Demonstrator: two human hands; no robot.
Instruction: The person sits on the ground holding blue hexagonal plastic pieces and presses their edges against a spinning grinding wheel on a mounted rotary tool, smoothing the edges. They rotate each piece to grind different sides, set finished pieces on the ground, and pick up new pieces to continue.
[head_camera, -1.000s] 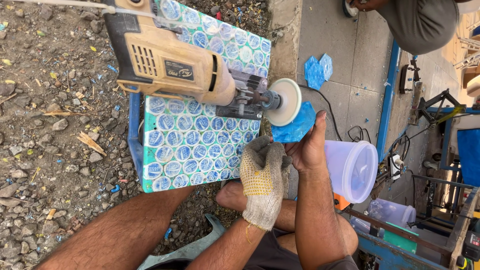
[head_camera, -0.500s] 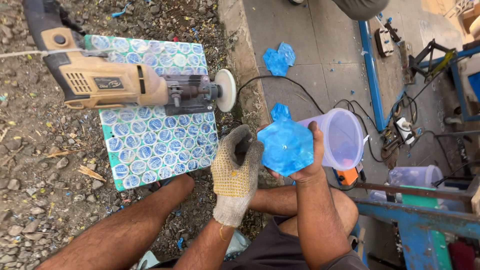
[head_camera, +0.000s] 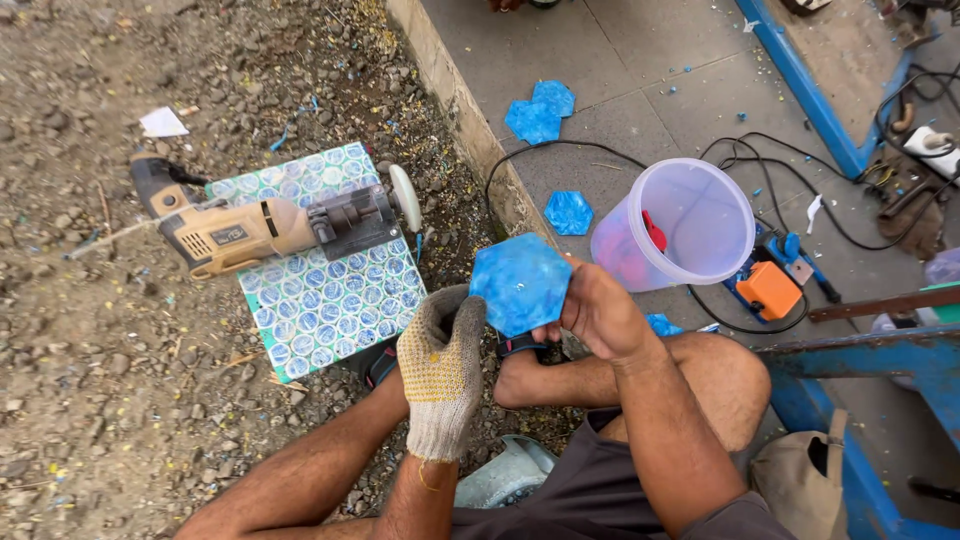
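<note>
Both hands hold the blue hexagonal tile (head_camera: 520, 283) above the knees: gloved left hand (head_camera: 440, 360) closed on its left edge, bare right hand (head_camera: 597, 312) pinching its right. They seem to be inspecting it; the polisher (head_camera: 262, 228) lies on the patterned board (head_camera: 330, 320).

Four blue hexagon tiles (head_camera: 520, 283), one polisher (head_camera: 270, 225)

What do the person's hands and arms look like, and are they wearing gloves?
Only one. The left hand wears a knitted work glove, off-white with yellow dots on the palm side and a ribbed cuff. The right hand is bare. Both forearms are uncovered, with no sleeves. A thin band circles the left wrist just below the glove.
</note>
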